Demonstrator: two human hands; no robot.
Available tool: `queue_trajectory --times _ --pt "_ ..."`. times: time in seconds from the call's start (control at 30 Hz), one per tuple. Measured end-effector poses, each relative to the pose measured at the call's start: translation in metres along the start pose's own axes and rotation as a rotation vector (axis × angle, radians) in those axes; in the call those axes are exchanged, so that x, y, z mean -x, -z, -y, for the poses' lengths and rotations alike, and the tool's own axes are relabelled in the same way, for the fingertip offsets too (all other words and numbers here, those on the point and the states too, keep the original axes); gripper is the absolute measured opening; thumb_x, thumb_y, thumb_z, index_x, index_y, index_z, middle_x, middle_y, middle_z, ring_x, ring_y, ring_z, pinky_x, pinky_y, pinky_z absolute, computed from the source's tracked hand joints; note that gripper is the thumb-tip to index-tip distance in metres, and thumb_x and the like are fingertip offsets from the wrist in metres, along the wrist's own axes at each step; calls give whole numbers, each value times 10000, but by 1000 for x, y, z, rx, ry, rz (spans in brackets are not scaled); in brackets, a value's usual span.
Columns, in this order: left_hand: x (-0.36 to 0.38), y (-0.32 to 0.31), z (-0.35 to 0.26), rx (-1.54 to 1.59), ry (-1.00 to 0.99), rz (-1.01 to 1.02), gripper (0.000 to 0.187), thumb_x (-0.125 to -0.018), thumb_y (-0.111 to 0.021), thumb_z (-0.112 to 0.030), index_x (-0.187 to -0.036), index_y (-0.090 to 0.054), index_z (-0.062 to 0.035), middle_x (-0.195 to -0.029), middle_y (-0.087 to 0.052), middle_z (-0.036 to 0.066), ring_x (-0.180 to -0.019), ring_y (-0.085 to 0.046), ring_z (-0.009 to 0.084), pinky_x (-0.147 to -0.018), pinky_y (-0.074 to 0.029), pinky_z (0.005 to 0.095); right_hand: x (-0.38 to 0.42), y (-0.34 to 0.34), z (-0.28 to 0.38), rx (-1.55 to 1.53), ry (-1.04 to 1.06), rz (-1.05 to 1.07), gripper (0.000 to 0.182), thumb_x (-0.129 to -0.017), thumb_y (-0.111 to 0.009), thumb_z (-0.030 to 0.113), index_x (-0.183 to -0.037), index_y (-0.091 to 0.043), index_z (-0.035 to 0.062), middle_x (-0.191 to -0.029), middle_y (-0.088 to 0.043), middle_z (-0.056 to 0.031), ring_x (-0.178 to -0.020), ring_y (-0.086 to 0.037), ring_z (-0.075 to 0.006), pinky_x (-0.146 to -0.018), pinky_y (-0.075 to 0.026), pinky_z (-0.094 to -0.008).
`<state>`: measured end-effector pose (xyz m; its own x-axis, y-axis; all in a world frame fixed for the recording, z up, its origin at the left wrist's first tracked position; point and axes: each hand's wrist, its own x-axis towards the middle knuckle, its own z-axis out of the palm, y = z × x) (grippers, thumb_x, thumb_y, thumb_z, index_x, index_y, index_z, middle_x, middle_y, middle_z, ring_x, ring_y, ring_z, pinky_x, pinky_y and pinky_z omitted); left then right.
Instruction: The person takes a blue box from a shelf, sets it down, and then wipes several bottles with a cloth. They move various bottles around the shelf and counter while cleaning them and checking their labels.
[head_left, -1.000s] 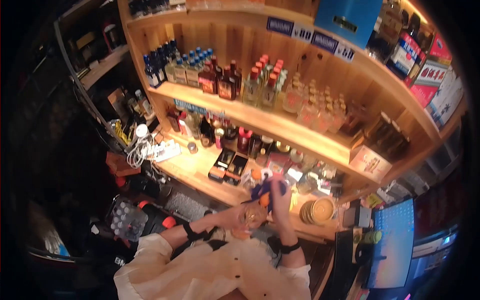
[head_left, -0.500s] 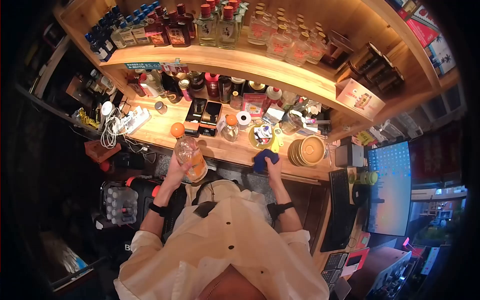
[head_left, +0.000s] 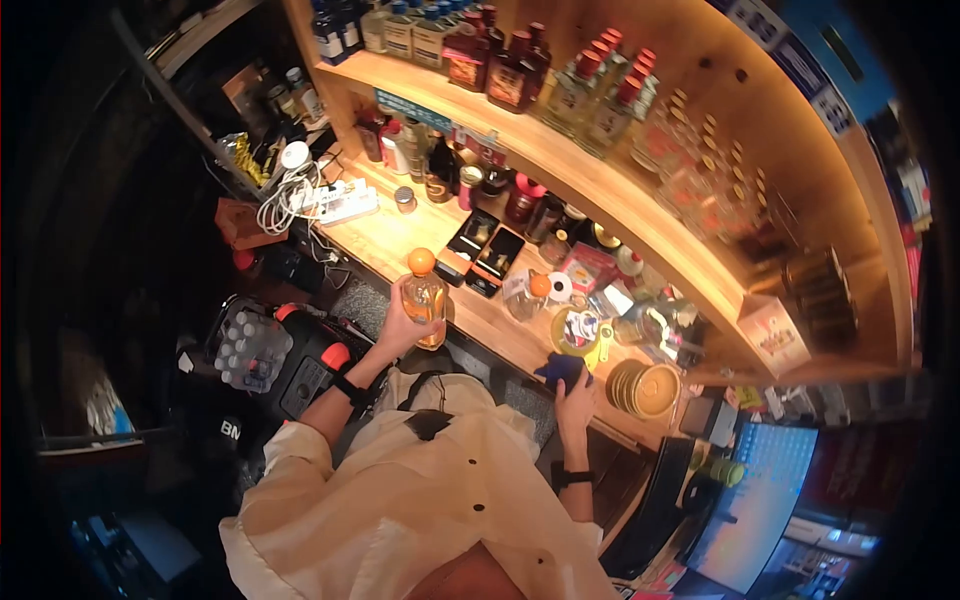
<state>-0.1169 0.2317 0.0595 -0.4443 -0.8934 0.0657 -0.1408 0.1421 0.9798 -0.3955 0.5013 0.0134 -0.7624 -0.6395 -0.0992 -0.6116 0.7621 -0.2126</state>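
My left hand is wrapped round a clear bottle with an orange cap and amber contents, held upright in front of the counter's edge. In my right hand is a dark blue cloth, bunched near the front of the wooden counter. A second orange-capped bottle stands on the counter between my hands, beside a white roll and two black boxes. Just beyond the cloth sits a yellow bowl with small items inside.
Stacked wooden bowls stand right of my right hand. Above runs a shelf lined with bottles. White cables and a power strip lie at the left; a monitor and keyboard are at the right. Packed bottles stand lower left.
The whole view has turned and shifted, so the shelf now slants down to the right. The bottle is more upright, closer to the black boxes. My right hand still has the cloth.
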Motion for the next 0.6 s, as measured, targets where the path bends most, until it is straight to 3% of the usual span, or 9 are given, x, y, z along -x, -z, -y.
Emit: queue_trajectory --times 0.07,0.1,0.2,0.37,0.47,0.5,0.53,0.57,0.6 --pt "-11 5 1 -106 38 -64 953 -665 -869 -169 -1396 -273 -35 -1290 -497 181 -1221 -513 288 -1027 -428 398 -3 9 10 -107 -34 32 668 -878 -657 342 -1430 -399 66 -1269 -497 -274 -1145 -513 -427 -959 -431 -505" --pt "-22 7 14 -166 -58 -138 969 -648 -877 -193 -1389 -277 -17 -1273 -512 193 -1198 -530 310 -1022 -433 404 -4 10 13 -97 -10 5 624 -881 -652 323 -1398 -429 53 -1221 -510 -263 -1124 -526 -425 -936 -450 -490" --pt "-56 24 29 -179 22 -167 949 -670 -861 -179 -1390 -267 -7 -1291 -491 182 -1240 -498 273 -1059 -400 391 -8 22 24 -103 -46 55 611 -878 -655 291 -1391 -433 45 -1194 -513 -257 -1091 -545 -427 -906 -465 -490" --pt "-110 51 72 -300 -34 -276 988 -611 -875 -226 -1379 -304 20 -1299 -462 223 -1233 -493 332 -1040 -420 408 -5 29 40 -203 167 -29 424 -881 -651 214 -1229 -529 6 -1097 -548 -259 -983 -579 -425 -817 -488 -489" --pt "-126 59 69 -375 -24 -235 978 -641 -862 -244 -1384 -287 29 -1291 -477 234 -1217 -508 337 -1025 -436 412 -11 44 47 -428 167 222 277 -881 -677 200 -1071 -610 10 -789 -653 -160 -740 -652 -327 -664 -514 -420" --pt "-131 59 74 -367 -7 -235 958 -652 -854 -246 -1375 -289 28 -1286 -484 238 -1194 -524 327 -1007 -447 407 -16 53 50 -485 254 290 284 -892 -683 222 -1080 -620 17 -772 -659 -137 -708 -652 -253 -636 -509 -383" --pt "-136 59 57 -272 -82 -215 958 -635 -859 -252 -1360 -299 27 -1251 -497 236 -1158 -539 320 -992 -455 403 -20 97 74 -489 265 508 302 -922 -666 242 -1140 -621 37 -740 -631 -94 -688 -620 -176 -630 -503 -330" --pt "-137 61 46 -233 -25 -189 967 -609 -867 -239 -1349 -303 29 -1213 -505 228 -1128 -546 310 -977 -463 398 -27 119 82 -537 331 602 306 -943 -643 227 -1183 -608 40 -778 -636 -60 -726 -612 -147 -667 -505 -311" --pt "-143 62 68 -341 -86 -215 1001 -583 -868 -208 -1360 -287 36 -1212 -490 228 -1152 -521 327 -1008 -441 407 -33 140 88 -584 400 703 313 -965 -619 213 -1226 -596 42 -817 -642 -25 -763 -605 -117 -703 -508 -292"
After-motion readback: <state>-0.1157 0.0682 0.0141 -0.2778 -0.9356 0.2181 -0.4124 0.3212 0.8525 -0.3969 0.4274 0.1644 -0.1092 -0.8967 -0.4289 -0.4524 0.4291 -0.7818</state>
